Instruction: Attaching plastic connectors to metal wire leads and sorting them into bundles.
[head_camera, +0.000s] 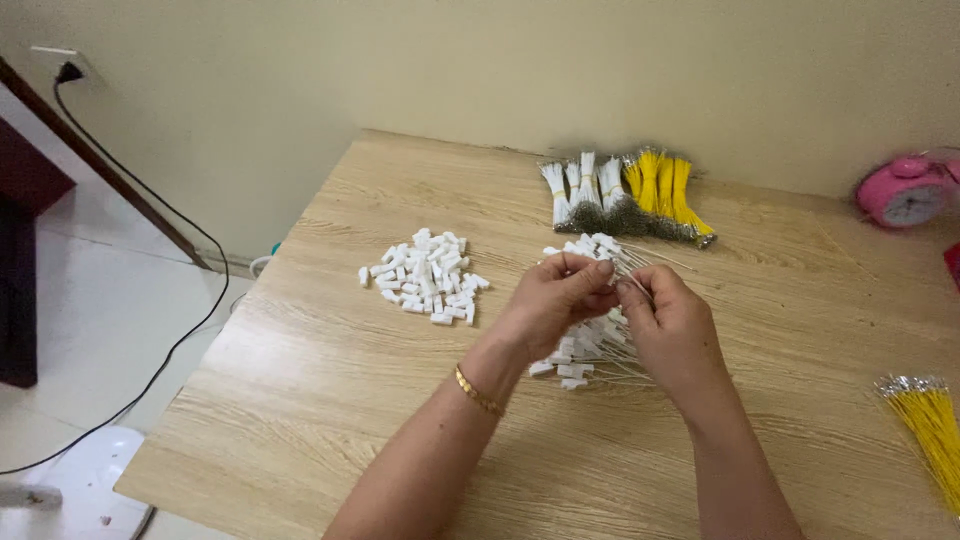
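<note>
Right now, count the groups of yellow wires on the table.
2. One bundle of yellow wires lies at the table's far edge beside the white wire bundles; loose yellow wires lie at the right edge, partly cut off by the frame.

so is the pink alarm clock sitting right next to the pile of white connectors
No, the pink alarm clock sits at the table's far right edge, well apart from the pile of white connectors.
</note>
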